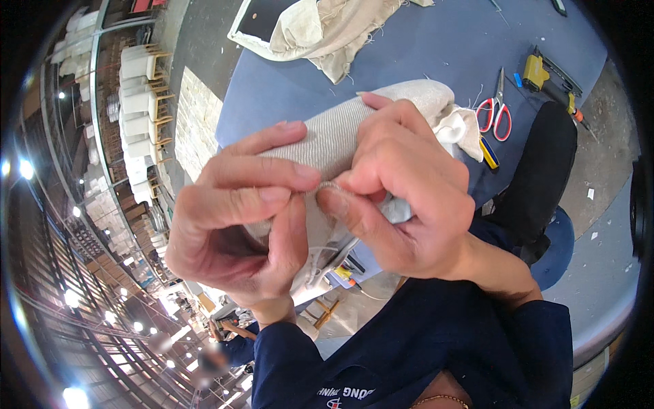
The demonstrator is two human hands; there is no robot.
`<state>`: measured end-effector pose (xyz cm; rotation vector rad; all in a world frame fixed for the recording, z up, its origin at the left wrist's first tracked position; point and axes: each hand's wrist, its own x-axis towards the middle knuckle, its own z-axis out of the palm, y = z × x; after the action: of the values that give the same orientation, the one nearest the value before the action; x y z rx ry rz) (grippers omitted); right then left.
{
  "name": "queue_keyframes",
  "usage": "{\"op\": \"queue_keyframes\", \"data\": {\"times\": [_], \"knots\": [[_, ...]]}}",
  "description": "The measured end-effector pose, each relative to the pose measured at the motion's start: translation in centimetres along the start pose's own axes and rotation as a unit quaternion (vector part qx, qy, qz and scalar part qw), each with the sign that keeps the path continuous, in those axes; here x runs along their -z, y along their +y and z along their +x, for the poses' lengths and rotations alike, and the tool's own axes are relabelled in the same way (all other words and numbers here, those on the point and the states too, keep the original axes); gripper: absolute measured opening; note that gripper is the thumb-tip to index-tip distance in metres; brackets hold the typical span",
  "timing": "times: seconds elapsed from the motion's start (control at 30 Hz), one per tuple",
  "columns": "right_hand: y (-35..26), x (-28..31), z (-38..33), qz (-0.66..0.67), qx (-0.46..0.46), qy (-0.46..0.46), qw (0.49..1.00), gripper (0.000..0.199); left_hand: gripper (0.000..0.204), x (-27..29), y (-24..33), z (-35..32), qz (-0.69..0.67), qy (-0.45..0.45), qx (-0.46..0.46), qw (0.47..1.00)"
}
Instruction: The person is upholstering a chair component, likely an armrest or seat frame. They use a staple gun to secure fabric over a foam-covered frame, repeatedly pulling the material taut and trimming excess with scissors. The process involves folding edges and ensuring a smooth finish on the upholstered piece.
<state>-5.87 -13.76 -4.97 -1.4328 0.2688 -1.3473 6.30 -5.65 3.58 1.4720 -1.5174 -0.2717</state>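
Observation:
Between my hands is a padded piece covered in ribbed beige fabric [327, 133], held up over the blue-grey table [262, 92]. My left hand [235, 211] is closed, thumb against fingertips, pinching the fabric's edge at the near side. Right beside it, my right hand [409, 187] pinches the same edge between thumb and forefinger. Its other fingers curl over the padded top. The thumbs are almost touching, and the fingers hide most of the pinched edge. At the piece's right end, some loose cloth [469, 133] hangs out.
Red-handled scissors [503, 126], a yellow-and-black tool [489, 153] and a yellow staple gun [537, 71] lie on the right. A black padded piece [545, 170] is nearer me. Another fabric-covered frame [306, 51] sits at the far edge. White chairs [139, 102] stand left; another person [238, 347] is lower left.

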Motion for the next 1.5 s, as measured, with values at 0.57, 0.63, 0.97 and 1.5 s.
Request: {"op": "queue_keyframes", "data": {"times": [0.57, 0.63, 0.97, 1.5], "knots": [[4.3, 2.3, 3.6, -0.014, -0.100, -0.034, 0.994, 0.012, 0.019, -1.3, -3.3, 4.5, 0.088, -0.057, 0.091, 0.990], [5.3, 4.1, 4.0, -0.017, -0.138, -0.073, 0.988, 0.011, 0.017, -2.0, -2.9, 5.9, 0.157, -0.088, 0.095, 0.979], [24.4, 40.3, -6.8, -0.669, -0.254, -0.141, 0.684, 0.082, 0.019, -4.0, -2.8, 10.0, 0.214, -0.120, 0.094, 0.965], [16.2, 41.0, 7.4, -0.336, -0.414, -0.265, 0.803, 0.053, 0.023, -8.2, -3.9, 8.9, 0.276, -0.055, 0.018, 0.959]]}}
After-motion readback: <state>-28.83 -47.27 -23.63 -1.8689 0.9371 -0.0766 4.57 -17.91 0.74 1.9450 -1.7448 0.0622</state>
